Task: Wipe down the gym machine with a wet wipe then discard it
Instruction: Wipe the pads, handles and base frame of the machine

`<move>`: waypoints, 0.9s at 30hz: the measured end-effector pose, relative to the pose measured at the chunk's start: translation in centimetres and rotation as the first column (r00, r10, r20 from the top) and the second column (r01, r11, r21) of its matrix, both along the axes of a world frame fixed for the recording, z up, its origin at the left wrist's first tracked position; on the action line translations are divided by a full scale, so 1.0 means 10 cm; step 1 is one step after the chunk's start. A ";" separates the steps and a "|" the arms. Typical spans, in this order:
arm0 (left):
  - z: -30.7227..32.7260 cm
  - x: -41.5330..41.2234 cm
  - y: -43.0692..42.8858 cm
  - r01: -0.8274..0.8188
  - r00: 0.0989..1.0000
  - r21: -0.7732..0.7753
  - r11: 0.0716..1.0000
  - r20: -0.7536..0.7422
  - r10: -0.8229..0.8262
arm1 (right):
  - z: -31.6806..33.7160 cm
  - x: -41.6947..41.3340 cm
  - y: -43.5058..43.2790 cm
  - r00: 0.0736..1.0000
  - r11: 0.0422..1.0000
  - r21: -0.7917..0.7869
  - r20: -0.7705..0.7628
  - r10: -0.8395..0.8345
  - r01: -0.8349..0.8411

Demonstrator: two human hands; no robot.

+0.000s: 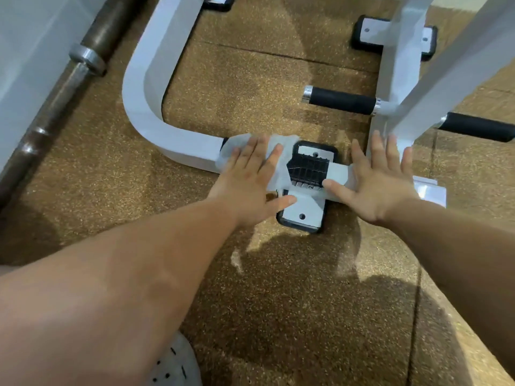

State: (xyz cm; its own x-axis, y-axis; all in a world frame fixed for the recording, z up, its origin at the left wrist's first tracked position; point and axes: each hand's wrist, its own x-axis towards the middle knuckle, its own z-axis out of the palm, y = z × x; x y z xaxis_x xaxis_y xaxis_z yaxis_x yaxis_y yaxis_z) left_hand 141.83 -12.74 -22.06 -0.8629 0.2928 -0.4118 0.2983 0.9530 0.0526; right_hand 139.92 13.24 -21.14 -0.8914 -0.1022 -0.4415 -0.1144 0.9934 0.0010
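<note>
Mid-wipe I'd say: left hand (250, 174) flat, fingers spread, pressing the wipe (239, 143) onto the low frame (145, 107) tube by the foot plate (302, 210), right hand (373, 176) open and empty beside it, so handles (342, 101), uprights and binning probably remain.

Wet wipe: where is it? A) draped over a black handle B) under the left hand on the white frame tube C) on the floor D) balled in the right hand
B: the wet wipe lies spread over the white frame tube with the left hand pressing flat on it.
</note>
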 end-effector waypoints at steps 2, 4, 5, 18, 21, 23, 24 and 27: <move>0.02 -0.05 -0.32 -0.098 0.995 0.014 0.995 -0.001 0.098 | 0.01 0.01 -0.35 0.994 0.999 -0.008 -0.097 0.049 -0.050; 0.06 -0.12 -0.66 -0.144 0.990 -0.003 0.990 0.002 0.144 | 0.03 -0.01 -0.74 0.986 0.989 -0.052 -0.102 0.135 -0.141; 0.09 -0.19 -0.83 -0.135 0.991 -0.029 0.990 0.018 0.136 | 0.05 -0.02 -0.91 0.984 0.982 -0.080 -0.067 0.165 -0.170; -0.01 -0.39 -1.72 -0.052 0.998 -0.058 0.997 -0.021 0.051 | 0.16 -0.17 -1.56 0.964 1.000 0.015 0.266 0.012 -0.016; -0.02 -0.38 -1.67 -0.045 0.999 -0.047 0.998 -0.029 0.044 | 0.14 -0.21 -1.70 0.986 0.999 -0.008 0.159 0.041 -0.040; -0.03 -0.30 -1.53 0.064 0.998 -0.015 0.998 0.002 -0.064 | 0.11 -0.28 -1.90 0.988 0.995 -0.050 0.124 0.091 -0.086; -0.04 -0.27 -1.48 0.110 0.994 0.013 0.994 0.003 -0.110 | 0.09 -0.30 -2.00 0.988 0.995 -0.058 0.127 0.088 -0.081; -0.12 -0.30 -1.54 0.192 0.980 0.078 0.978 -0.059 -0.188 | 0.06 -0.35 -2.10 0.986 0.999 -0.046 0.166 0.034 -0.026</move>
